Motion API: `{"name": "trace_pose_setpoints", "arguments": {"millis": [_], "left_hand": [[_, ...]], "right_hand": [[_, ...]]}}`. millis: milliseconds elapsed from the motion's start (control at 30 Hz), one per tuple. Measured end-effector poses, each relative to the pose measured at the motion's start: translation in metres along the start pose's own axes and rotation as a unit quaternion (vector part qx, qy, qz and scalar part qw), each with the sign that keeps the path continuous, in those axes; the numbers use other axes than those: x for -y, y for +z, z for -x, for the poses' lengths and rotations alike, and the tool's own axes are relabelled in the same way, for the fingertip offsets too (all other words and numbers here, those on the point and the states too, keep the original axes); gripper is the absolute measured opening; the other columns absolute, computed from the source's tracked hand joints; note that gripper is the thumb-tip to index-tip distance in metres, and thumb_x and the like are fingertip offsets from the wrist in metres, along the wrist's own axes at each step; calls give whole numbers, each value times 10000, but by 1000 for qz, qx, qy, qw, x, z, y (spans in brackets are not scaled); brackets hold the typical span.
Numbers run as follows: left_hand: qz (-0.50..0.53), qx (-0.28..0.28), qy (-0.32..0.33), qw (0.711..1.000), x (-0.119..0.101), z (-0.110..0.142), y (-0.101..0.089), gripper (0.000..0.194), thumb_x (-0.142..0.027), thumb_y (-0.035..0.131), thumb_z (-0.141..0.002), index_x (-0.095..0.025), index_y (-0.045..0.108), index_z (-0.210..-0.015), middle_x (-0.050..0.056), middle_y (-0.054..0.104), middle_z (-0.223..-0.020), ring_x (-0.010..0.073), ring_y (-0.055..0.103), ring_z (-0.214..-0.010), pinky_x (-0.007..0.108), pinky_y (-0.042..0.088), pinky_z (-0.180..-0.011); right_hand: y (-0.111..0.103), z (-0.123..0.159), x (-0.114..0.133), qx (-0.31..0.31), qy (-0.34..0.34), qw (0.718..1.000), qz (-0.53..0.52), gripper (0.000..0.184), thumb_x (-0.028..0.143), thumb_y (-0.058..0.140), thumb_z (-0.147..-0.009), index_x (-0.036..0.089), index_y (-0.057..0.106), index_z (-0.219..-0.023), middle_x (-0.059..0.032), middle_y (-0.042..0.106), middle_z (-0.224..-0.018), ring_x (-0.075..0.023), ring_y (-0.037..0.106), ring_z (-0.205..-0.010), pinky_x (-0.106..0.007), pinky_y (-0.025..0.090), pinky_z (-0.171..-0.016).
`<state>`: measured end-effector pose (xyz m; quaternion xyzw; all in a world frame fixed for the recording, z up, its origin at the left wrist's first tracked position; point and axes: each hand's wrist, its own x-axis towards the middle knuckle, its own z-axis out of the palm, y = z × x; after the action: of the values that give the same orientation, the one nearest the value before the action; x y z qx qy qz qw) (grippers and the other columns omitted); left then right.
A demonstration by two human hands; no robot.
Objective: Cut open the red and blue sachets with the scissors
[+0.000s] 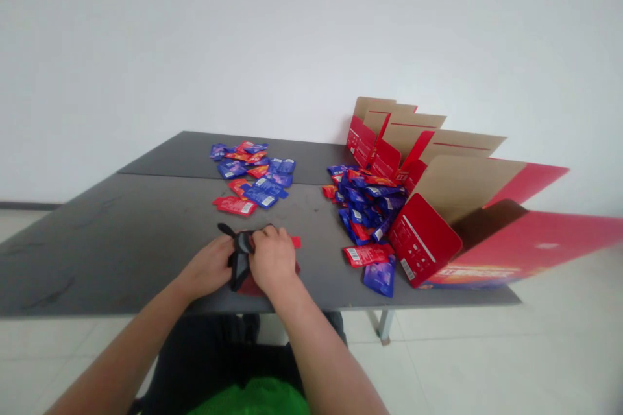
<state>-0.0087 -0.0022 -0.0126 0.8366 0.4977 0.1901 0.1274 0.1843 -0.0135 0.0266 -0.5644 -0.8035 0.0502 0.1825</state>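
On the table, our left hand and right hand grip a dark cloth with closed fingers; packets lie loose in two piles, near the open box.

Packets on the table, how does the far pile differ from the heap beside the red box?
The scattered pile lies spread out in a thin layer, while the heap is piled up deeper. The scattered pile stands apart from the red cardboard box, while the heap sits right up against it. Both hold small red and blue packets and rest on the same gray table.
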Motion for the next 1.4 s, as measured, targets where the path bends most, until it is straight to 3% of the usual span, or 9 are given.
{"name": "trace_pose_setpoints", "arguments": {"millis": [233, 333, 500, 600, 767, 900, 1033, 1267, 1400], "left_hand": [[-8, -14, -6, 1000, 0, 2, 1, 544, -557, 647, -924, -249, 640, -1372, 112, 606, -1491, 323, 554, -1379, 492, 428, -1183], [-5, -17, 2, 1000, 0, 2, 1, 494, -476, 668, -914, -246, 653, -1350, 108, 623, -1468, 319, 560, -1370, 479, 424, -1186], [6, -5, 5, 1000, -4, 1, -1, 328, -285, 652, -892, -230, 709, -1211, 105, 736, -1212, 293, 675, -1156, 421, 533, -1041], [6, -14, 8, 1000, -5, 1, -1, 407, -383, 668, -921, -240, 668, -1302, 107, 677, -1375, 301, 612, -1289, 454, 476, -1130], [-5, 0, -9, 1000, -2, 3, -1, 529, -517, 643, -937, -233, 631, -1383, 115, 601, -1497, 312, 543, -1391, 489, 419, -1194], [-2, -6, 7, 1000, 2, 2, 1, 497, -491, 637, -929, -230, 651, -1351, 116, 630, -1461, 313, 571, -1359, 476, 431, -1185], [-7, -10, 10, 1000, 3, 1, 1, 379, -406, 622, -901, -227, 708, -1223, 105, 724, -1299, 317, 652, -1235, 453, 497, -1113], [-8, -2, -4, 1000, 2, 2, 2, 554, -561, 626, -937, -248, 627, -1393, 106, 594, -1508, 305, 551, -1389, 485, 412, -1201], [-9, -8, 9, 1000, 7, 1, 4, 523, -519, 645, -924, -243, 651, -1368, 104, 623, -1473, 314, 562, -1372, 485, 419, -1194]], "right_hand": [[-29, 4, -71, -11, 163, 985, 59, 187, 160, 555, -940, 185, 713, -1035, -115, 680, -1096, -255, 567, -1018, -349, 421, -840], [-34, -4, -46, -40, 103, 993, 39, 153, 225, 600, -937, 208, 707, -1044, -102, 676, -1114, -261, 559, -1034, -355, 425, -862], [-8, -9, 2, -6, 7, 1000, 5, 168, 283, 551, -990, 228, 708, -1009, -80, 680, -1076, -253, 561, -1023, -350, 433, -863], [-5, -7, -27, 11, 53, 998, 17, 151, 279, 577, -978, 225, 708, -1028, -81, 682, -1098, -243, 567, -1034, -337, 428, -863], [-34, -5, -87, 4, 173, 982, 70, 188, 200, 553, -957, 196, 716, -1049, -107, 680, -1131, -255, 579, -1029, -338, 423, -820], [-29, -3, -52, -43, 95, 994, 34, 159, 266, 617, -935, 226, 696, -1066, -80, 673, -1143, -252, 558, -1047, -340, 433, -863], [-4, -3, -13, -21, -11, 1000, -5, 118, 305, 641, -927, 242, 702, -1006, -49, 681, -1091, -242, 555, -1027, -333, 440, -877], [-25, -1, -78, 3, 166, 985, 42, 189, 192, 551, -955, 200, 728, -1021, -108, 694, -1102, -253, 574, -1019, -336, 432, -812], [-30, -7, -52, -42, 114, 992, 34, 195, 234, 544, -974, 201, 723, -1046, -114, 687, -1110, -262, 564, -1027, -355, 442, -837]]}}
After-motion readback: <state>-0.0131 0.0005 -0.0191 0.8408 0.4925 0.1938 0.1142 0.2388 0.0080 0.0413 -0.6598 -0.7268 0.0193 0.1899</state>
